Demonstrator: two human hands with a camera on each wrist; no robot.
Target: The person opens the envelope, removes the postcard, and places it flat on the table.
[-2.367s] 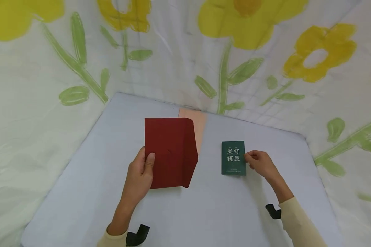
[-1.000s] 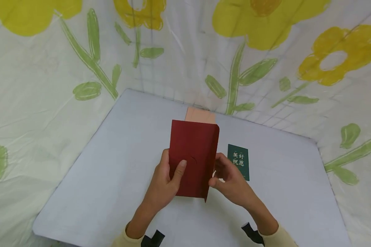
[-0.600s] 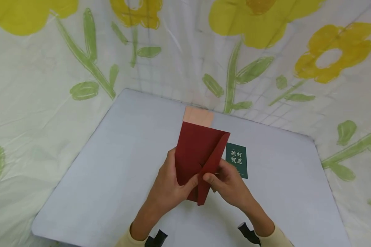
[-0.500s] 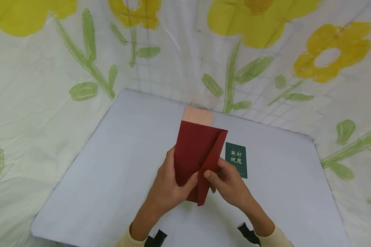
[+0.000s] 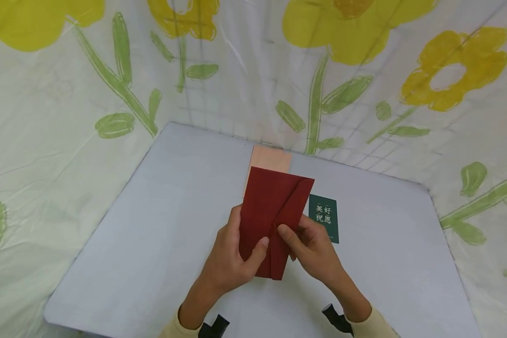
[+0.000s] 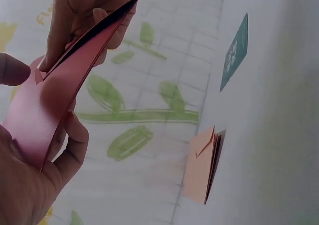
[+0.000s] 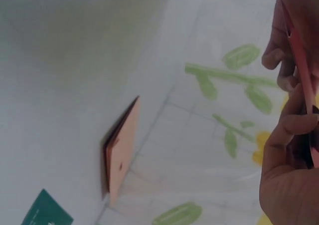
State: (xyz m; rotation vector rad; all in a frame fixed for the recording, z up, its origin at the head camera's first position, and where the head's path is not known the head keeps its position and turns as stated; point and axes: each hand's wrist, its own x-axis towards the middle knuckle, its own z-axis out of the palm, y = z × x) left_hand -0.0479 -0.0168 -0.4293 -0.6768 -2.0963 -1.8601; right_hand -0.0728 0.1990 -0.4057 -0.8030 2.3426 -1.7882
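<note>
Both hands hold a red envelope (image 5: 259, 202) above the middle of the table. Its flap lies folded over the front, the flap's tip at a small slit in the envelope's face. My left hand (image 5: 224, 260) grips the left side, thumb on the front and fingers behind. With thumb on the flap near its tip, my right hand (image 5: 318, 249) pinches the right side, its other fingers partly hidden behind. In the left wrist view a dark gap shows along the edge of the red envelope (image 6: 40, 110) between flap and body.
A green card (image 5: 330, 209) with white characters lies on the table just beyond the right hand. Peach envelopes (image 5: 270, 157) rest at the table's back edge, partly covered by the red one; the right wrist view shows a small stack (image 7: 122, 150). A flower-printed curtain (image 5: 245, 94) hangs behind.
My right hand has left the green card and come to the red envelope. The envelope's flap has been folded over its front, and the right thumb has shifted slightly upward along it.
</note>
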